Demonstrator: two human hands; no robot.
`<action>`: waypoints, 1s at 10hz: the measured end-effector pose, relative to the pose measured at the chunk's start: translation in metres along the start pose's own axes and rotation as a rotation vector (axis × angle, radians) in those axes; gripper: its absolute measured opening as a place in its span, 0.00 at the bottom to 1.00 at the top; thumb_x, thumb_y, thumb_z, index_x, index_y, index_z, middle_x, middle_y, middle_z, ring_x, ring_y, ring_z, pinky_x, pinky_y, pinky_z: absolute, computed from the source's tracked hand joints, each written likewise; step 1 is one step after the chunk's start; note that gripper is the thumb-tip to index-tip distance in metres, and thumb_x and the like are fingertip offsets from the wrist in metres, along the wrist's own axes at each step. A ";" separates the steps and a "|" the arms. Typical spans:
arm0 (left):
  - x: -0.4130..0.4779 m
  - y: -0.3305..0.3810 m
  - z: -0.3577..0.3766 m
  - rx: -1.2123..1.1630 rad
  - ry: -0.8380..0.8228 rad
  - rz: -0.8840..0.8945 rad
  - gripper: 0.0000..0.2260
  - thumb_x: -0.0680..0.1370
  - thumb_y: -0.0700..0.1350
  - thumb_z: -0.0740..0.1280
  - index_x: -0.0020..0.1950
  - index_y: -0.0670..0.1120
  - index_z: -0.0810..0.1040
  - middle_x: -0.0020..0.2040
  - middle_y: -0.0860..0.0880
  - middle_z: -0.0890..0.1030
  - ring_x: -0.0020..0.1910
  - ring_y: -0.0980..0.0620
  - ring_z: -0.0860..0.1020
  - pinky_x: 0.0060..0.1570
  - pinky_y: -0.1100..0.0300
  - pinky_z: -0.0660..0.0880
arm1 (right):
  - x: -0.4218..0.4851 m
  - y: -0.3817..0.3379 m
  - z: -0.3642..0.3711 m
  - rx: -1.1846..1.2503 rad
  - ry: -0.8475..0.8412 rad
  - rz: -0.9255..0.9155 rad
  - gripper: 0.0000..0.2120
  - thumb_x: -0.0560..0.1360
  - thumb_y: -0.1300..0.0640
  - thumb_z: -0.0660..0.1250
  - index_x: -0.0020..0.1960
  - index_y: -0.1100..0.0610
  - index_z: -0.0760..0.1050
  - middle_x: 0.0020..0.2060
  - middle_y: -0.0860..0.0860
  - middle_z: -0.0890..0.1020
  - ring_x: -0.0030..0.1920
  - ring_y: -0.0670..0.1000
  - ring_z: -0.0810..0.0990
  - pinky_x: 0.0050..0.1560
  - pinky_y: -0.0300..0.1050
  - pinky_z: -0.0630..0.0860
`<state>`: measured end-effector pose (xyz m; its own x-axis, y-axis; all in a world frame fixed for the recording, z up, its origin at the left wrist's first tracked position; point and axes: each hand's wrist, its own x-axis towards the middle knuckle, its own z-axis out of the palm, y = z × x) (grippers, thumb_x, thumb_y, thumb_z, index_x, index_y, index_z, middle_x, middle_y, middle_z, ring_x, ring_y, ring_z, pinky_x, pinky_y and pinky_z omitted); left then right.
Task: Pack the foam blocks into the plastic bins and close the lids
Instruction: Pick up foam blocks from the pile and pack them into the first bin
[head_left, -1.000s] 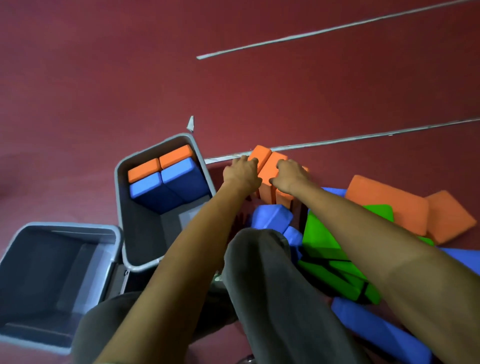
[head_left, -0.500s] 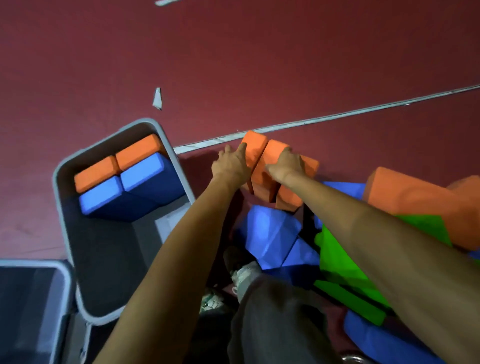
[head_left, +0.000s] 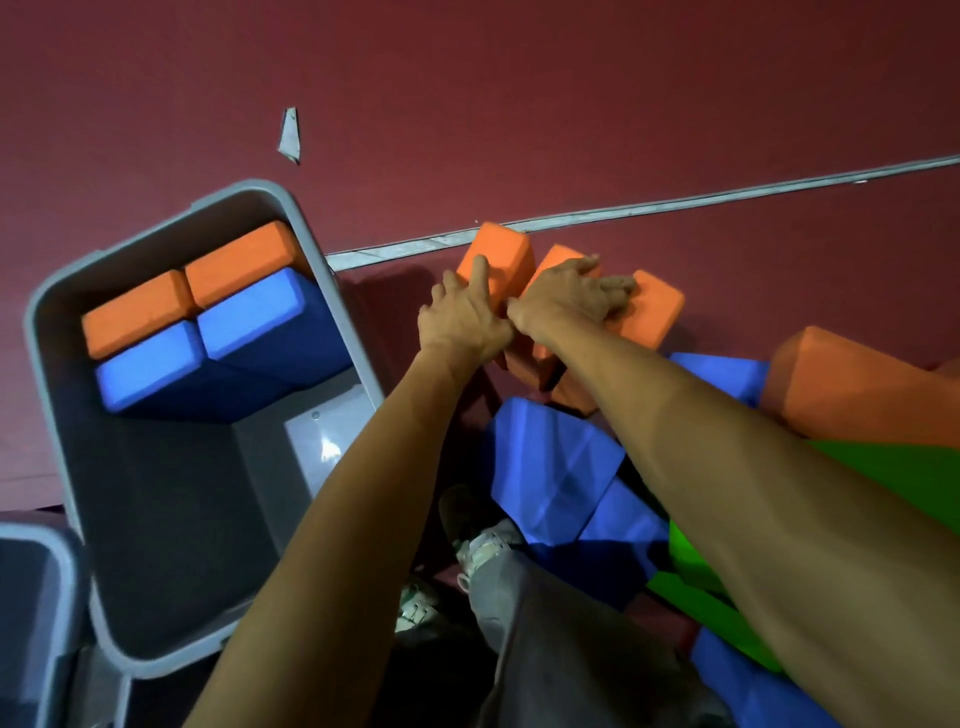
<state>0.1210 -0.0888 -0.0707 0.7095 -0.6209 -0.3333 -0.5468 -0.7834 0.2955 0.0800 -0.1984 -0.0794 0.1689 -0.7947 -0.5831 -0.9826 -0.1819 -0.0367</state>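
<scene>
Left hand (head_left: 462, 318) lies against the near face of the left orange foam block (head_left: 503, 255), index finger and thumb straight up it; whether the other fingers curl round the block cannot be told. Just beside it, the right hand (head_left: 567, 297) is draped over the middle orange foam block (head_left: 555, 258), its fingers bent across the top and their tips resting on the right orange foam block (head_left: 657, 307). These three blocks stand side by side on the dark red floor (head_left: 519, 104), close to a pale floor line (head_left: 675, 203). To the left stands an open grey plastic bin (head_left: 52, 291); at its far end two packed orange blocks (head_left: 156, 306) sit side by side, with two packed blue blocks (head_left: 208, 338) just nearer. A second grey bin (head_left: 62, 545) shows at the lower left edge. Under the right forearm lies a loose pile: crumpled blue foam blocks (head_left: 550, 457), green foam blocks (head_left: 883, 478) and a large orange foam slab (head_left: 857, 384).
</scene>
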 end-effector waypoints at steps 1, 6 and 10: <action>-0.011 0.002 0.004 -0.039 -0.015 0.015 0.33 0.73 0.66 0.65 0.70 0.49 0.60 0.59 0.41 0.72 0.60 0.37 0.73 0.54 0.42 0.72 | -0.018 0.020 -0.019 0.035 -0.044 -0.079 0.47 0.74 0.53 0.67 0.79 0.63 0.39 0.73 0.75 0.52 0.74 0.76 0.48 0.70 0.76 0.49; -0.023 0.009 0.019 -0.037 0.030 -0.127 0.42 0.72 0.52 0.75 0.75 0.46 0.51 0.64 0.42 0.68 0.62 0.39 0.73 0.53 0.44 0.76 | -0.051 0.045 0.002 0.149 -0.015 -0.023 0.62 0.66 0.38 0.74 0.78 0.53 0.30 0.66 0.65 0.69 0.68 0.62 0.69 0.61 0.83 0.36; -0.094 -0.023 -0.088 -0.043 0.068 -0.038 0.34 0.70 0.48 0.74 0.73 0.44 0.63 0.67 0.43 0.69 0.63 0.36 0.71 0.58 0.42 0.70 | -0.115 0.070 -0.069 0.188 0.177 -0.273 0.39 0.66 0.48 0.77 0.71 0.53 0.62 0.68 0.53 0.67 0.70 0.61 0.67 0.68 0.75 0.58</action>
<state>0.1057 -0.0098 0.0327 0.7590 -0.5860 -0.2837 -0.5002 -0.8038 0.3220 -0.0026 -0.1594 0.0410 0.4208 -0.8226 -0.3824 -0.8938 -0.3040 -0.3296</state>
